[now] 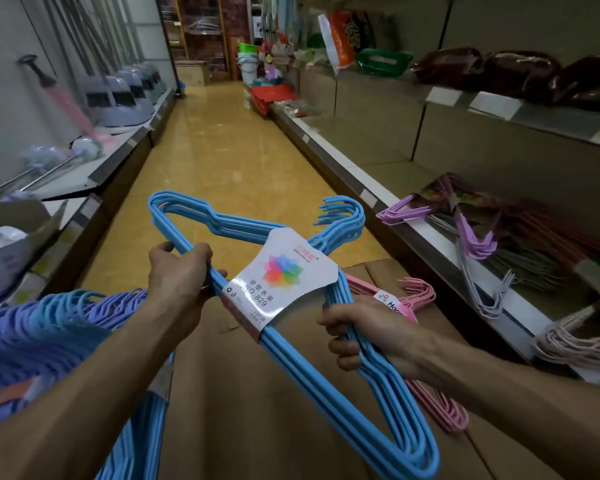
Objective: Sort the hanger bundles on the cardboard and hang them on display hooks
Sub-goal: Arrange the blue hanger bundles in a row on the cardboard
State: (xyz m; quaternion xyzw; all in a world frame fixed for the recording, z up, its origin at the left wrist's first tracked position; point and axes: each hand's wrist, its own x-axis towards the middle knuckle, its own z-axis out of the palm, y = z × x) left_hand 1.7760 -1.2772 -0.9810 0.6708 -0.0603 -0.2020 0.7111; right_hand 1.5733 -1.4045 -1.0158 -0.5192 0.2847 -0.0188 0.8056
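A blue hanger bundle [388, 389] with a white paper label [283, 277] is held up above the cardboard [243, 393]. My left hand [179, 271] grips its upper bar, and my right hand [364, 336] grips the lower bars right of the label. Under it, a pink hanger bundle [426, 296] lies on the cardboard. At the lower left, blue and purple hanger bundles [49, 337] are piled beside my left forearm.
The right-hand shelf [430, 244] holds lilac, white, red and pale pink hanger bundles [478, 233]. The left shelf [118, 157] carries dustpans and brushes. A yellow tiled aisle [229, 150] runs ahead to buckets and boxes at its far end.
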